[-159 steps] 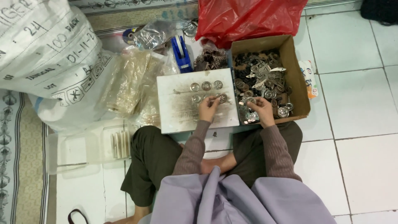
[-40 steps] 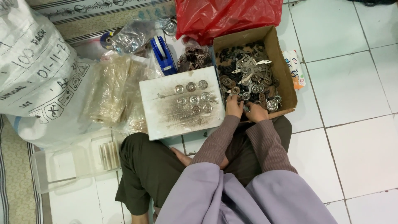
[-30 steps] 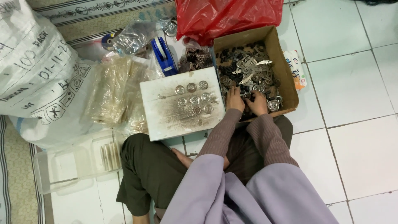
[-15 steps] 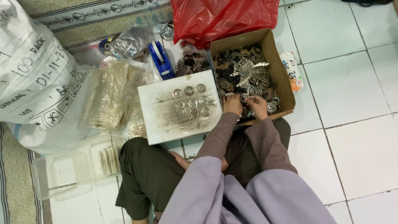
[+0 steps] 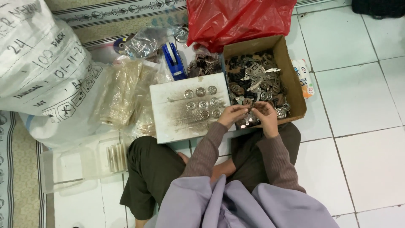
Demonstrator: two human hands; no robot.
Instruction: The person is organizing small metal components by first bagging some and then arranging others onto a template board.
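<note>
Cardboard walls your workspace on the right: the brown box [image 5: 291,80], heaped with small metal parts [image 5: 253,82], sits just ahead of your knees. Your left hand [image 5: 231,115] and right hand [image 5: 265,115] meet over its near-left corner, fingertips pinched together on one small metal piece [image 5: 249,108], too tiny to tell its shape. Just left lies a smudged white board [image 5: 177,122] bearing rows of round metal discs [image 5: 202,102]. Behind it stand a blue tape dispenser [image 5: 174,61], clear plastic bags [image 5: 122,95] and a red bag [image 5: 240,19]; a big white sack [image 5: 40,71] crowds your far left.
</note>
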